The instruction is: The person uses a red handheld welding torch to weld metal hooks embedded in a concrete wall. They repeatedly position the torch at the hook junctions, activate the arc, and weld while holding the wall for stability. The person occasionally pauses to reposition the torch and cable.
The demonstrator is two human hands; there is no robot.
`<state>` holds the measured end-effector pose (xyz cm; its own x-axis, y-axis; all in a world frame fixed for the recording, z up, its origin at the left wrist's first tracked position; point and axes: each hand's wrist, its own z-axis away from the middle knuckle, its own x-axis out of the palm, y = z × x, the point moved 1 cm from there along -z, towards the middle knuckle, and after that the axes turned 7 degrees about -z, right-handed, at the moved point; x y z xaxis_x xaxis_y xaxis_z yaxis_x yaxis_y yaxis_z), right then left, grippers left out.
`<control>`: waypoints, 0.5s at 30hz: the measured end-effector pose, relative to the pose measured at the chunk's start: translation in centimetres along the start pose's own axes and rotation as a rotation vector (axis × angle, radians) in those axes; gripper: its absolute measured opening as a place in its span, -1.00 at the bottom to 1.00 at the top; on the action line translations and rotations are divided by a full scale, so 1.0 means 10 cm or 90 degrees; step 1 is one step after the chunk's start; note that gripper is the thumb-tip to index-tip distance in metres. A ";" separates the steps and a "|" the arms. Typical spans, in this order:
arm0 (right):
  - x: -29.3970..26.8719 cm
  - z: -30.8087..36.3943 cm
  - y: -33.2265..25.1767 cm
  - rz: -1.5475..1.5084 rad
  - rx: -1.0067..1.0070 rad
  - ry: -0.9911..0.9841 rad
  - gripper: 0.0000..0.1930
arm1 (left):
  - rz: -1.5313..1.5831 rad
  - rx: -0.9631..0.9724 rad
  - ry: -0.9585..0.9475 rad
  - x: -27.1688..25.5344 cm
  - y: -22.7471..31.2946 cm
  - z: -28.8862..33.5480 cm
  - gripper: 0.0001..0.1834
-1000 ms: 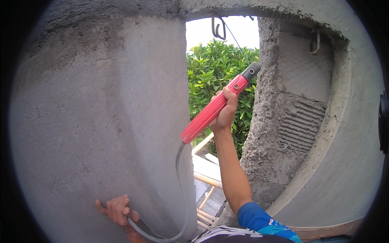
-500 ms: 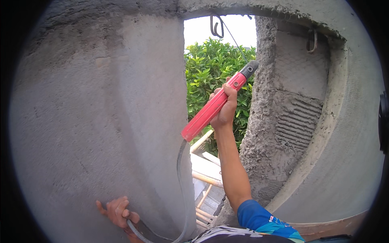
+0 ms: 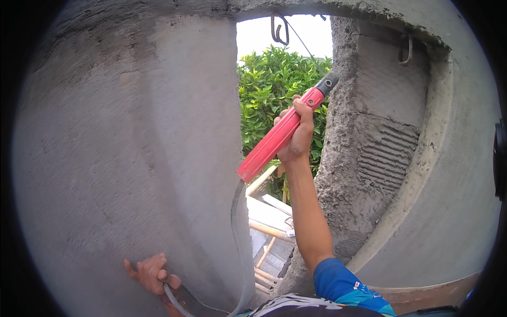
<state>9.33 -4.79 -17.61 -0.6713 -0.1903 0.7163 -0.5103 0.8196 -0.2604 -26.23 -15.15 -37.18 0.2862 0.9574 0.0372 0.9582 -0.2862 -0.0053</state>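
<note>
So the right hand [image 3: 301,138] was wrapped firmly round the red handle of a power tool [image 3: 270,145], thumb across the near side and fingers curled behind it. The tool slanted in front of the tall gap in the wall, black tip up toward the gap's right edge, tail end down by the left edge. Wrist looked pretty straight, and the forearm [image 3: 307,214] rose almost upright from a blue sleeve [image 3: 336,280] at the bottom, leaning a bit left toward the hand.

The cable [image 3: 235,211] dropped from the tail, down along the gap's left edge, then looped back up to the left hand [image 3: 152,273]. That one was low, near the bottom edge of the grey wall [image 3: 100,164], fingers bent, the outermost one sticking out to the left, and the cable pinched in by the thumb.

Further out, a leafy bush [image 3: 274,82] filled the gap's upper part, with poles [image 3: 271,231] lower down. A bent dark rod [image 3: 279,33] hung at the gap's top edge. Right of the gap was rough masonry [image 3: 343,132] with a metal hook [image 3: 405,50] by its upper right corner.
</note>
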 end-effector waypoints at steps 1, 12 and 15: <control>0.01 0.03 -0.01 -0.014 0.018 -0.010 -0.55 | 0.001 -0.001 0.002 -0.01 -0.01 0.01 -0.45; 0.14 0.24 0.03 0.235 -0.313 -0.023 -0.39 | -0.066 0.009 -0.014 0.00 -0.02 0.05 -0.40; 0.21 0.18 0.17 0.214 -0.310 -0.031 -0.37 | -0.052 0.018 -0.001 0.01 -0.03 0.05 -0.41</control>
<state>6.09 -4.80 -17.66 -0.7835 0.1081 0.6120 0.0323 0.9905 -0.1335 -26.52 -14.97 -37.67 0.2069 0.9777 0.0372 0.9781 -0.2058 -0.0312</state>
